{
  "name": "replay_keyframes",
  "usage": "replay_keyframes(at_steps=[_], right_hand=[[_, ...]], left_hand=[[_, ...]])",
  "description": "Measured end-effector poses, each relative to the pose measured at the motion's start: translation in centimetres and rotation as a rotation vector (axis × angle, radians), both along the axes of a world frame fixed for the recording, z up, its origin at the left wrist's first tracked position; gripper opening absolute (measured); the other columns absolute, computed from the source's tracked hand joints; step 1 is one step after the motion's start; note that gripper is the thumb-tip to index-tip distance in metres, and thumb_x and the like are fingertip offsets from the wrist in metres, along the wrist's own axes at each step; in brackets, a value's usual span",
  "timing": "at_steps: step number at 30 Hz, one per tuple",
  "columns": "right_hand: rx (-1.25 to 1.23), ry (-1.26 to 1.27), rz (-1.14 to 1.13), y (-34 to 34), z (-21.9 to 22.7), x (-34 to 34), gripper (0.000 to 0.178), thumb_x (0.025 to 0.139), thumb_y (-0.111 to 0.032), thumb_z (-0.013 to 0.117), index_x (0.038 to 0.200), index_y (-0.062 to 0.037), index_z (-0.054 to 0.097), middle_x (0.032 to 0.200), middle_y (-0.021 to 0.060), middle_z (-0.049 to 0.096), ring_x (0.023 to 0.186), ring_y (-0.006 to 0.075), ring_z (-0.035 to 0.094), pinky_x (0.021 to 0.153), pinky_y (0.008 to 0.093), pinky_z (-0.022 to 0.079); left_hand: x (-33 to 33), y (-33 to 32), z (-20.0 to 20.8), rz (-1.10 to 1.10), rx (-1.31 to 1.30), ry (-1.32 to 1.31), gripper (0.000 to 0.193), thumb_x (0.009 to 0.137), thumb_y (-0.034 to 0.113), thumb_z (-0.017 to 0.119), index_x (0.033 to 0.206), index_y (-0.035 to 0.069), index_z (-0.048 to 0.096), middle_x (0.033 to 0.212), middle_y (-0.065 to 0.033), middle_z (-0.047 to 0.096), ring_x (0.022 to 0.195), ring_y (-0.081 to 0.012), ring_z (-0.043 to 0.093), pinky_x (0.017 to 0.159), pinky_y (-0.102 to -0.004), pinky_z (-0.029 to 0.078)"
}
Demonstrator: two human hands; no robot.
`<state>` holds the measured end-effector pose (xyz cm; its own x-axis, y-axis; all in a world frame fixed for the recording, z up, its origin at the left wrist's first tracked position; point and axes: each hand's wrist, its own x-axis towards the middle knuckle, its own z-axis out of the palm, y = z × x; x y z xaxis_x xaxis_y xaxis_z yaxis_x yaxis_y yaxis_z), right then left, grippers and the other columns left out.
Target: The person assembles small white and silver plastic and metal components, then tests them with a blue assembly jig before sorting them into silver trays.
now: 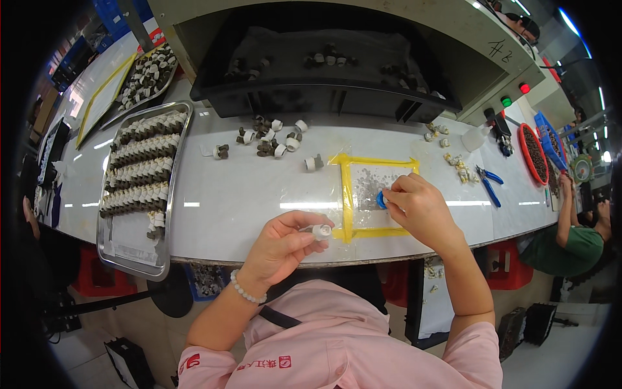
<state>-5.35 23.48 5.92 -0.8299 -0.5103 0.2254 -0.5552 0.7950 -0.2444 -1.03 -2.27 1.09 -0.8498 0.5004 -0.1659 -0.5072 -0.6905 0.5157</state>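
Between the fingertips of my left hand (pixel 284 245) is a small white-ended fitting (pixel 322 231), its round opening turned up. My right hand (pixel 421 212) pinches a small round blue piece (pixel 381 200), mostly covered by the fingers. It is over a greyish, spotted work patch (pixel 368 176) bordered with yellow tape (pixel 346 198); I cannot tell if it touches the surface. A loose white-and-dark fitting (pixel 313 163) lies just left of the patch. Behind it is a scattered group of similar fittings (pixel 267 146).
At left, a metal tray (pixel 170 217) holds rows of fittings, with another heaped tray (pixel 146 81) behind. A black bin (pixel 291 97) stands under a machine housing. To the right are blue-handled cutters (pixel 490 185), yellowish small parts (pixel 460 170), a red basket (pixel 532 155) and another person (pixel 564 243).
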Motion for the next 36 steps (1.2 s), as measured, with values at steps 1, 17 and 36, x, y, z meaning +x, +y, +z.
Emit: replay_keyframes(at_steps=[1, 17, 36], right_hand=[[-0.001, 0.000, 0.000, 0.0, -0.1, 0.0, 0.013, 0.070, -0.005, 0.065, 0.082, -0.0029, 0.068, 0.075, 0.0065, 0.058, 0.074, 0.0216, 0.055, 0.067, 0.0330, 0.048], [-0.775, -0.320, -0.131, 0.1, -1.4, 2.4, 0.024, 0.077, -0.004, 0.066, 0.100, -0.0001, 0.065, 0.087, 0.0095, 0.063, 0.080, 0.0170, 0.058, 0.071, 0.0272, 0.045], [-0.706, -0.425, 0.051, -3.3, -0.1, 3.8, 0.026, 0.076, -0.002, 0.066, 0.103, -0.0023, 0.065, 0.088, 0.0092, 0.063, 0.079, 0.0189, 0.060, 0.070, 0.0266, 0.047]], left_hand=[[0.0, 0.2, -0.1, 0.000, -0.001, 0.000, 0.025, 0.079, -0.006, 0.056, 0.104, -0.002, 0.057, 0.107, -0.0181, 0.058, 0.086, -0.0203, 0.063, 0.079, -0.0296, 0.054], [0.4, 2.7, 0.1, 0.050, -0.125, 0.067, 0.020, 0.089, 0.003, 0.052, 0.108, -0.004, 0.055, 0.097, -0.0187, 0.063, 0.081, -0.0192, 0.065, 0.075, -0.0278, 0.054], [1.1, 3.5, -0.9, 0.141, -0.277, 0.107, 0.018, 0.086, -0.002, 0.054, 0.103, -0.006, 0.060, 0.096, -0.0181, 0.064, 0.078, -0.0229, 0.066, 0.070, -0.0308, 0.057]])
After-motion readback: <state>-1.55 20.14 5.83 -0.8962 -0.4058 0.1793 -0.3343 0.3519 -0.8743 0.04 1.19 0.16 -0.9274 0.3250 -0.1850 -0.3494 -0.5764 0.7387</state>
